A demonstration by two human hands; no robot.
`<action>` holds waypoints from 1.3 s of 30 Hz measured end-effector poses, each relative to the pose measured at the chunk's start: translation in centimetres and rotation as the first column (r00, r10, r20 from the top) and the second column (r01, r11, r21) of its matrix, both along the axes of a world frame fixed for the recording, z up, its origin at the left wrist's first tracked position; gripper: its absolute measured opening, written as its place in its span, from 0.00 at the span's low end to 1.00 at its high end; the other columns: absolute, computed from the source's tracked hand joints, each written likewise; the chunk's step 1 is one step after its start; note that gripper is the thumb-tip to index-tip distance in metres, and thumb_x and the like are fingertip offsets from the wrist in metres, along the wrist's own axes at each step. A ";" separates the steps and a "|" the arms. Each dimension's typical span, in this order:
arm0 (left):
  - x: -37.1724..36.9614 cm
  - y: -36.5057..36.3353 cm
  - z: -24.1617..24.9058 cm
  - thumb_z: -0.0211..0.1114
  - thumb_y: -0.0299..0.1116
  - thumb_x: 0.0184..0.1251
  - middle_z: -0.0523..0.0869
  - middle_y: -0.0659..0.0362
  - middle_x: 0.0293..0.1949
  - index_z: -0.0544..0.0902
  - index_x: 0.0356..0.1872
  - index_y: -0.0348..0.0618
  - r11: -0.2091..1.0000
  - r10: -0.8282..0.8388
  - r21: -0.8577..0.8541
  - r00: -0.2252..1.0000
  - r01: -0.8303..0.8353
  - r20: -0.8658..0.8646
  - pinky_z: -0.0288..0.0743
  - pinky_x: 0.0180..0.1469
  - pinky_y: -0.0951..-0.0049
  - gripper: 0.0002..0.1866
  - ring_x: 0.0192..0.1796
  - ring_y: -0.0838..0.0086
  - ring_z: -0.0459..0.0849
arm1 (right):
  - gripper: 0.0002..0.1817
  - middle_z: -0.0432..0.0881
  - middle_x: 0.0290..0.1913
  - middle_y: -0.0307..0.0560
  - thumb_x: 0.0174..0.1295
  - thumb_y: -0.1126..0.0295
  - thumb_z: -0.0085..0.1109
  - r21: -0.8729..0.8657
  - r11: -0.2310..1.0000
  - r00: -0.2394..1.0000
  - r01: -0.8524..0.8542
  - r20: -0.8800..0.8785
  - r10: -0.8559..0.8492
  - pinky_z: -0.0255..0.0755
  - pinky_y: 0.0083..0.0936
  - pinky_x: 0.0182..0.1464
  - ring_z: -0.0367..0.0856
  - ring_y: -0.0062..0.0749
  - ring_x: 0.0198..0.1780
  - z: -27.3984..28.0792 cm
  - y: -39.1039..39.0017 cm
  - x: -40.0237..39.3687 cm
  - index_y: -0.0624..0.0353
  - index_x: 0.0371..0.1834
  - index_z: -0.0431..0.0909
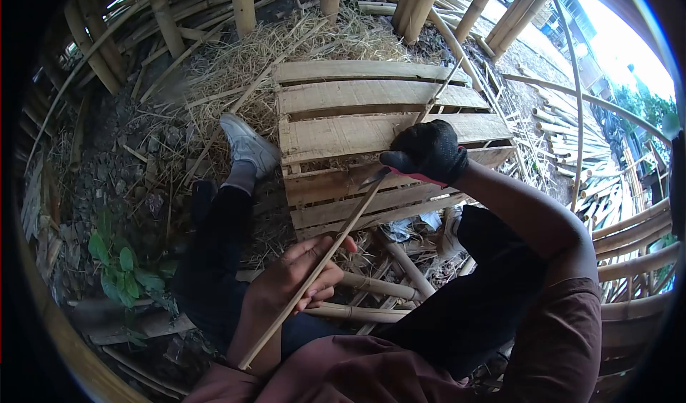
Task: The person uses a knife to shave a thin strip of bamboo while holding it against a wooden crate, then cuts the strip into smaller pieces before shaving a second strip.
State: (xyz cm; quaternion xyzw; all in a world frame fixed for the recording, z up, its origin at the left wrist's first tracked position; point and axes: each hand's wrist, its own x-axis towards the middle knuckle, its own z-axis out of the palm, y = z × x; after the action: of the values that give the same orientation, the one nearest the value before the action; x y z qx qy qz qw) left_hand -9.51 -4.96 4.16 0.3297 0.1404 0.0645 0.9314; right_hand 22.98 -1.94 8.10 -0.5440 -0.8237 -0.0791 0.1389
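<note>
My bare left hand [284,273] has its fingers curled around a long, thin bamboo strip [356,214]. The strip slants from near my left forearm up to the wooden crate. My right hand [425,149], in a black glove, is closed around a knife; its short blade [373,179] shows below the glove, against the strip. The handle is mostly hidden in the glove, with a pinkish-red edge beside it. Beyond the glove, a thin strip continues over the slatted wooden crate [329,135]. The gloved hand is above the crate's near edge.
My shoe [248,146] rests left of the crate, on ground strewn with debris. Straw [243,67] lies behind it, near upright bamboo posts [243,6]. Bamboo poles [371,286] cross beneath my legs. A leafy plant [125,271] grows at left; cut bamboo [572,142] is piled at right.
</note>
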 end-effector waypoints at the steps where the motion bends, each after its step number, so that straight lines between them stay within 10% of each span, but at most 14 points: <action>1: -0.4 0.4 -0.4 0.41 0.52 0.83 0.75 0.61 0.22 0.68 0.66 0.40 0.996 -0.055 0.068 0.997 0.051 0.062 0.71 0.20 0.83 0.26 0.19 0.82 0.75 | 0.31 0.81 0.18 0.46 0.63 0.36 0.55 0.053 0.998 0.998 0.015 0.055 -0.018 0.74 0.38 0.25 0.82 0.44 0.21 0.1 0.0 -0.2 0.50 0.19 0.86; 3: -1.8 0.5 -0.5 0.41 0.53 0.82 0.80 0.53 0.34 0.64 0.68 0.36 0.943 0.191 0.274 0.981 -0.189 0.018 0.77 0.31 0.75 0.30 0.32 0.73 0.82 | 0.33 0.80 0.17 0.47 0.63 0.35 0.55 0.106 0.994 0.994 0.029 0.101 -0.040 0.74 0.38 0.24 0.82 0.43 0.20 0.0 -0.1 -0.2 0.52 0.17 0.85; 6: -6.0 1.8 1.3 0.41 0.57 0.78 0.71 0.40 0.68 0.61 0.74 0.33 0.337 0.683 0.791 0.711 -0.511 0.169 0.64 0.70 0.57 0.38 0.71 0.57 0.71 | 0.34 0.79 0.16 0.47 0.63 0.34 0.54 0.134 0.988 0.992 0.080 0.083 -0.091 0.72 0.37 0.23 0.81 0.43 0.19 -0.3 0.1 0.1 0.53 0.15 0.84; 9: -8.8 0.2 4.3 0.39 0.62 0.76 0.71 0.42 0.68 0.60 0.73 0.28 -0.034 0.786 0.892 0.539 -0.451 0.303 0.59 0.72 0.55 0.43 0.73 0.55 0.68 | 0.36 0.79 0.15 0.46 0.63 0.34 0.53 0.132 0.979 0.971 0.157 0.161 -0.177 0.71 0.37 0.22 0.81 0.41 0.19 0.1 0.4 -0.2 0.54 0.14 0.83; 12: -6.4 -3.1 7.6 0.57 0.52 0.70 0.78 0.44 0.63 0.75 0.64 0.32 -0.348 0.756 0.928 0.626 0.135 0.192 0.60 0.73 0.52 0.33 0.69 0.53 0.74 | 0.30 0.79 0.16 0.45 0.65 0.37 0.54 0.103 0.982 0.961 0.160 0.211 -0.178 0.70 0.37 0.20 0.80 0.40 0.18 0.6 0.2 -1.0 0.50 0.20 0.87; 17: -1.3 -1.6 4.2 0.68 0.37 0.63 0.84 0.48 0.53 0.81 0.57 0.42 -0.362 0.760 0.897 0.638 0.254 0.126 0.70 0.66 0.51 0.22 0.58 0.51 0.82 | 0.17 0.81 0.21 0.40 0.68 0.45 0.54 0.131 0.985 0.931 0.117 0.332 -0.154 0.69 0.35 0.18 0.80 0.38 0.19 0.5 -0.5 -2.4 0.38 0.34 0.89; 19: -0.7 -1.3 3.5 0.67 0.36 0.65 0.87 0.47 0.43 0.81 0.55 0.44 -0.007 0.797 0.925 0.560 0.380 -0.224 0.80 0.48 0.57 0.18 0.45 0.50 0.87 | 0.21 0.82 0.22 0.40 0.68 0.42 0.52 0.050 0.990 0.934 0.133 0.328 -0.142 0.71 0.36 0.20 0.81 0.39 0.20 0.9 -0.4 -2.9 0.40 0.32 0.89; 22: -1.6 -0.6 2.8 0.66 0.35 0.67 0.87 0.46 0.32 0.80 0.51 0.42 -0.041 0.722 0.880 0.623 0.473 -0.301 0.79 0.34 0.59 0.14 0.34 0.50 0.87 | 0.29 0.83 0.24 0.42 0.67 0.34 0.48 -0.057 0.976 0.943 0.210 0.276 -0.187 0.75 0.38 0.27 0.84 0.42 0.24 1.9 -0.1 -2.3 0.44 0.29 0.88; 26: -1.2 -1.1 1.9 0.64 0.39 0.70 0.85 0.48 0.25 0.79 0.40 0.42 -0.003 0.730 0.967 0.662 0.255 -0.172 0.79 0.32 0.53 0.11 0.30 0.47 0.85 | 0.26 0.86 0.36 0.47 0.73 0.41 0.45 -0.294 0.769 0.823 0.568 0.168 -0.543 0.78 0.40 0.41 0.86 0.45 0.39 8.2 -0.6 -3.1 0.50 0.43 0.85; 30: -0.8 -1.6 1.6 0.64 0.38 0.70 0.86 0.46 0.28 0.79 0.38 0.39 0.162 0.710 0.947 0.634 0.276 -0.306 0.77 0.35 0.49 0.11 0.33 0.45 0.85 | 0.28 0.84 0.39 0.57 0.74 0.44 0.43 -0.298 0.846 0.873 0.441 -0.078 -0.482 0.74 0.39 0.50 0.83 0.50 0.46 8.5 -1.4 0.5 0.59 0.44 0.83; 33: -0.4 -1.9 2.6 0.64 0.38 0.70 0.86 0.44 0.29 0.79 0.39 0.37 0.134 0.738 0.965 0.627 0.226 -0.249 0.77 0.38 0.47 0.12 0.36 0.44 0.85 | 0.25 0.83 0.60 0.48 0.74 0.57 0.48 -0.592 0.717 0.845 0.368 -0.109 -0.524 0.76 0.36 0.55 0.85 0.35 0.51 8.8 -1.7 1.3 0.50 0.71 0.71; 36: -0.2 -1.5 1.8 0.64 0.38 0.70 0.85 0.43 0.31 0.80 0.40 0.37 0.039 0.762 0.969 0.621 0.242 -0.186 0.77 0.40 0.47 0.12 0.39 0.44 0.85 | 0.20 0.88 0.46 0.48 0.75 0.56 0.45 -0.561 0.777 0.950 0.285 0.058 -0.307 0.77 0.35 0.49 0.85 0.39 0.42 6.5 -1.8 5.1 0.52 0.61 0.79; 37: -0.2 -1.3 1.4 0.64 0.37 0.70 0.85 0.42 0.33 0.80 0.41 0.36 -0.038 0.772 0.965 0.620 0.261 -0.138 0.77 0.42 0.48 0.12 0.40 0.44 0.85 | 0.20 0.87 0.42 0.48 0.75 0.56 0.45 -0.287 0.957 0.987 0.046 0.163 0.001 0.77 0.35 0.47 0.85 0.40 0.41 1.5 -0.8 9.7 0.52 0.56 0.82; 39: -0.4 -1.3 1.5 0.63 0.37 0.71 0.85 0.41 0.34 0.80 0.41 0.37 0.000 0.728 0.956 0.655 0.294 -0.202 0.77 0.42 0.48 0.12 0.41 0.44 0.85 | 0.21 0.87 0.40 0.47 0.75 0.54 0.45 -0.432 0.871 0.973 0.232 0.104 -0.208 0.77 0.34 0.46 0.85 0.40 0.41 4.9 -1.6 6.7 0.53 0.55 0.82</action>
State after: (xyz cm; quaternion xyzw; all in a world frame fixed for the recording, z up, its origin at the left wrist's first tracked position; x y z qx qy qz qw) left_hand -9.92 -6.25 5.62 0.8334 0.4478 0.1795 0.2698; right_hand 29.67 -3.56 13.02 -0.6492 -0.7562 0.0798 -0.0202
